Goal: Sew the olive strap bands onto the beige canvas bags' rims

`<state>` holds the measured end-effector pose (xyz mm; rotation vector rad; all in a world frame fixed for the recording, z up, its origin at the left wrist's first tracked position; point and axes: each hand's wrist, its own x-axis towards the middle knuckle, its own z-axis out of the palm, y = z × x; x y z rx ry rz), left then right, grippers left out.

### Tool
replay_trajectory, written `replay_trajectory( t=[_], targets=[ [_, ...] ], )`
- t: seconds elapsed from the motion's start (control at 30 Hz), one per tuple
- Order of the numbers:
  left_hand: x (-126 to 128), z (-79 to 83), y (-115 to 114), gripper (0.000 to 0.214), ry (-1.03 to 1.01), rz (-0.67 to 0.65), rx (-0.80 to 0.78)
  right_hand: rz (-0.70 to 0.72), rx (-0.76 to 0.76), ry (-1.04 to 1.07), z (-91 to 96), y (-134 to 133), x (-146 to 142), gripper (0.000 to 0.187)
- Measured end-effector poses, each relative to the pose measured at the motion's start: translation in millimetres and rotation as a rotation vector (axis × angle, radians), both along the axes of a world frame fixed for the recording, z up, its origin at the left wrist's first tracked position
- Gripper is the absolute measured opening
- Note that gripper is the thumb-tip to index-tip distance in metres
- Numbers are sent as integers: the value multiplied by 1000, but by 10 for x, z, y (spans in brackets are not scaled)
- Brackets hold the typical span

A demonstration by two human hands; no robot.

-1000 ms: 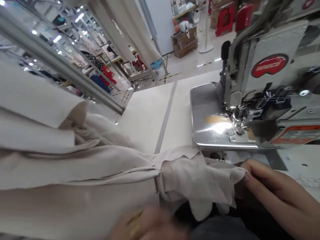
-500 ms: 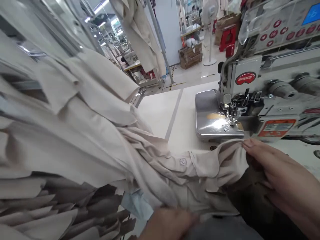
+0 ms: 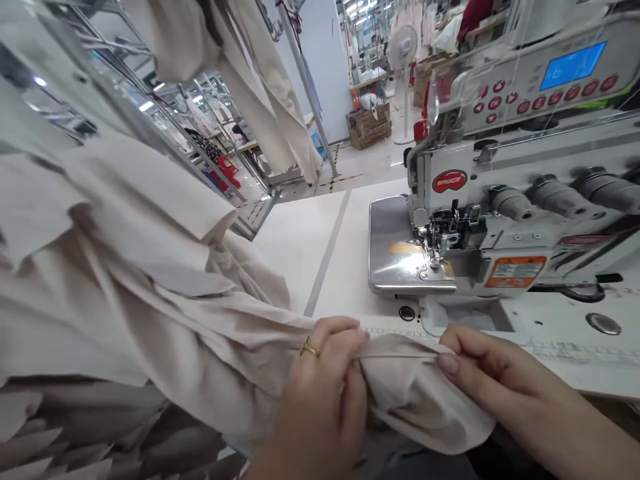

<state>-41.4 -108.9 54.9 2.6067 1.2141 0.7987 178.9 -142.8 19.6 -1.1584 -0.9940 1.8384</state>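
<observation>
A crumpled beige cloth garment (image 3: 150, 300) spills over the desk (image 3: 295, 247), its gathered fold lying at six o'clock from the overlock sewing machine (image 3: 435, 233). Unlike the earlier frame, the gold-ringed left hand (image 3: 317, 393) is now up on the fold, no longer blurred at the bottom edge. Both hands hold the cloth in a narrow grip, the right hand (image 3: 525, 393) pinching from three o'clock.

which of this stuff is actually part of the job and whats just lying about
Part of the job: left hand and right hand holding beige fabric; overlock sewing machine just beyond them.

Just around: hanging beige garments; wooden crate; standing fan.
</observation>
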Motion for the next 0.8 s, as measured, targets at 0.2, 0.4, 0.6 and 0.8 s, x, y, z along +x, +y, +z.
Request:
replay_trajectory(
  t=[0.2,0.4,0.6,0.8],
  targets=[
    [-29,-74,388,47,325,144,412,181,145,-360,-115,100,120,17],
    [-376,642,409,23,293,535,400,-182,654,-1084,-603,6,412,19],
    [-162,534,369,29,183,158,381,-221,980,-1003,-692,50,-216,50],
    [-158,490,543,13,260,263,417,-34,607,-567,-339,235,-502,35]
  ],
)
